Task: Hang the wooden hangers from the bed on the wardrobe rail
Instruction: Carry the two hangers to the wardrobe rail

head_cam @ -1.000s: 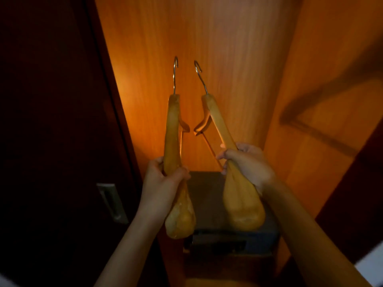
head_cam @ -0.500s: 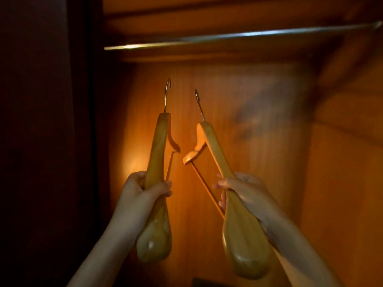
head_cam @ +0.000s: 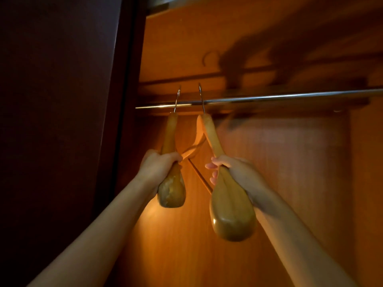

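I hold two wooden hangers up inside a wardrobe. My left hand (head_cam: 158, 165) grips the arm of the left hanger (head_cam: 171, 184), seen edge-on. My right hand (head_cam: 234, 169) grips the arm of the right hanger (head_cam: 230, 208), whose crossbar slants down behind it. Both metal hooks reach up to the chrome wardrobe rail (head_cam: 279, 97) near its left end, their stems crossing in front of it. Whether either hook rests on the rail I cannot tell; the image is blurred there.
A dark wardrobe door or side panel (head_cam: 62, 121) fills the left. The orange wooden back wall (head_cam: 279, 183) lies behind the hangers, with hanger shadows on the upper wall. A shelf edge (head_cam: 161, 5) sits above the rail.
Both hands have raised the hangers. The hooks, below the rail half a second ago, now reach rail height, and my view has tilted upward.
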